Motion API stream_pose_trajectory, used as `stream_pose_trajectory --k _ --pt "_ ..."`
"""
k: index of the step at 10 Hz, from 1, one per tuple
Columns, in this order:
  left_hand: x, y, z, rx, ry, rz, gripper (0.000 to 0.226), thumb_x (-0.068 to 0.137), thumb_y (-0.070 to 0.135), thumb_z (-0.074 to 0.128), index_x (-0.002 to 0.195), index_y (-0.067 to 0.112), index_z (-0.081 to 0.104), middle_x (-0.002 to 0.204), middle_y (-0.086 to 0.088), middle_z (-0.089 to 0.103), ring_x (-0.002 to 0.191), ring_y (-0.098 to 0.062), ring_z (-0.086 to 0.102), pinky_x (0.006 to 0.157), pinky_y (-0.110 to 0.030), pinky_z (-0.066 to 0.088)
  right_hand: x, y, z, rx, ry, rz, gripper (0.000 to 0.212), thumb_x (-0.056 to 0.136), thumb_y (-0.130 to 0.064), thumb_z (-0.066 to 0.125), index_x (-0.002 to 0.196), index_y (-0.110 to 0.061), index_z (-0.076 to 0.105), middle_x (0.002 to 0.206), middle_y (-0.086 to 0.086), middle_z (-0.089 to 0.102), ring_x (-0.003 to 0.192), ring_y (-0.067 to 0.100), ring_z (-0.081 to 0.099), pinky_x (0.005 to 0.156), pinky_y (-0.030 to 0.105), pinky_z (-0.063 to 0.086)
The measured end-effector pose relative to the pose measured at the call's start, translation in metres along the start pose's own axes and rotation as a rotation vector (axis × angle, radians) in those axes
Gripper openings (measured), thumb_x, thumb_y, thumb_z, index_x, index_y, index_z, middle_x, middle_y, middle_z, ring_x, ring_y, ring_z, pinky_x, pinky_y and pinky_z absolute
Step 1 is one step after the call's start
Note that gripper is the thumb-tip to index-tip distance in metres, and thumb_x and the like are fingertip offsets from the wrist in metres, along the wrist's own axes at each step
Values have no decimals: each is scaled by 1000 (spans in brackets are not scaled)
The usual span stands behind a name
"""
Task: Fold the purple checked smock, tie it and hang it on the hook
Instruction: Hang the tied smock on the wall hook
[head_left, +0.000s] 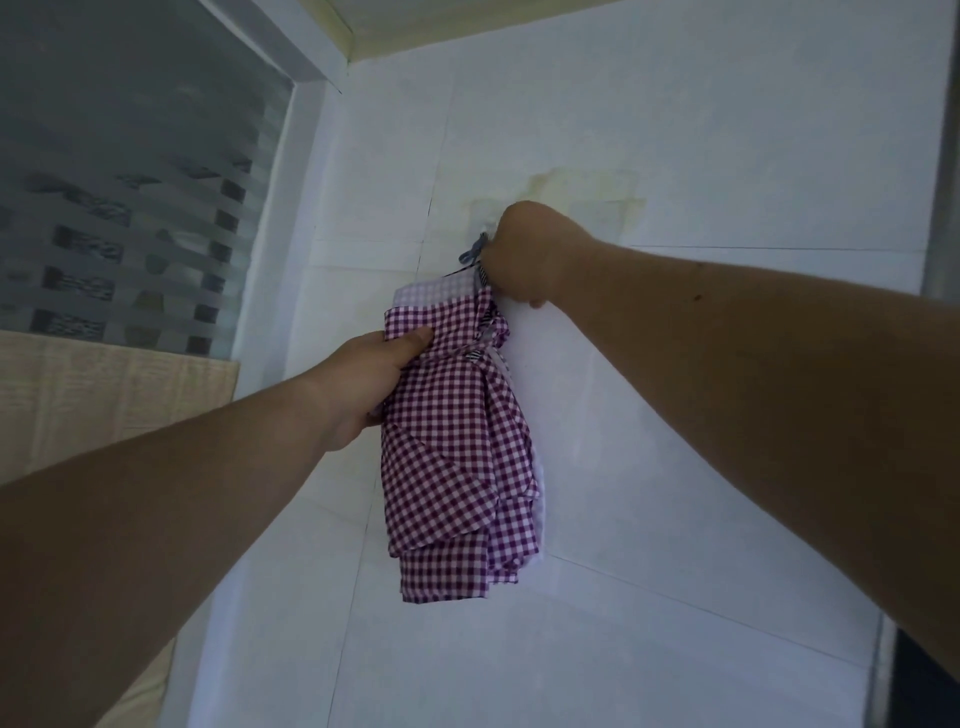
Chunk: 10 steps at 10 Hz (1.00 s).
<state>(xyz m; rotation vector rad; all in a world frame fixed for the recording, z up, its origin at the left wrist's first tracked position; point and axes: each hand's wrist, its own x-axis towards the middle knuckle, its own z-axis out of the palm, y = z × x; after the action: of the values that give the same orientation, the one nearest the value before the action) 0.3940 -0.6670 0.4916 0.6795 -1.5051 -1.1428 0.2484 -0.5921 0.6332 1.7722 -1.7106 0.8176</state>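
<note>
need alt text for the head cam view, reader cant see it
Two bare hands hold a folded purple checked smock against a white tiled wall: the left hand grips its side, the right hand holds its top by a small hook.

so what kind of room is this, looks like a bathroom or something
Probably a bathroom or utility corner at home, though that is a guess: white tiled wall, frosted patterned window, and a small stick-on hook on the tiles.
</note>
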Motion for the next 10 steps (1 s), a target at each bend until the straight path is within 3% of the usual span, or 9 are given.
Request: stream_pose_trajectory --k 1,2,3,5,6,7,8,9,10 --pt "-3 1 2 -28 -12 8 35 101 56 61 127 32 62 117 7 73 110 -18 70 83 -32 56 -1 3 4 142 -67 70 26 96 -17 54 70 -18 52 72 3 60 59 18 61 54 29 53" --pt "-1 1 5 -68 -24 43 40 103 50 61 136 28 63 122 4 75 113 -19 72 91 -34 56 2 3 5 294 -47 127 24 97 -18 55 73 -16 55 74 5 64 55 17 65 49 27 54" --pt "-1 0 7 -117 -50 70 39 106 45 59 140 26 63 123 3 77 112 -18 74 91 -32 57 5 -2 5 380 -72 173 21 98 -21 58 77 -16 58 79 7 69 60 20 70 54 32 60" --pt "-1 0 -1 -145 -28 76 44 104 44 62 143 24 61 125 1 76 113 -20 74 98 -36 57 12 -7 17 425 -81 174 17 99 -19 56 82 -17 56 85 5 64 87 26 73 77 40 63" --pt "-2 -2 -3 -114 -34 79 45 104 45 62 144 24 61 125 1 76 112 -20 74 99 -37 57 11 -8 20 150 -106 55 18 102 -14 53 114 -7 63 102 8 67 106 25 65 100 37 52" --pt "-2 -2 -2 -94 -23 116 40 105 44 60 141 25 63 123 2 77 110 -18 75 93 -32 59 8 -9 8 -183 -140 -72 30 99 -18 60 124 -2 63 98 6 67 95 25 65 87 33 53" --pt "-1 -2 -3 -68 -20 128 41 106 44 60 142 25 63 124 3 77 110 -17 75 95 -33 58 10 -10 8 -273 -152 -120 26 99 -22 57 116 -4 66 73 0 50 65 18 51 58 28 42" --pt "-1 -4 -4 -48 -36 118 43 105 46 60 143 26 62 125 2 76 113 -18 74 103 -37 56 7 -7 12 -136 -128 -62 31 101 -27 56 120 -4 64 91 5 62 72 19 53 63 29 41" --pt "-3 -1 -4 -46 -33 125 41 105 45 60 142 27 63 125 3 76 112 -17 74 97 -33 57 10 -7 7 -159 -115 -91 45 101 -32 55 133 -1 58 91 6 63 68 19 50 60 30 40"
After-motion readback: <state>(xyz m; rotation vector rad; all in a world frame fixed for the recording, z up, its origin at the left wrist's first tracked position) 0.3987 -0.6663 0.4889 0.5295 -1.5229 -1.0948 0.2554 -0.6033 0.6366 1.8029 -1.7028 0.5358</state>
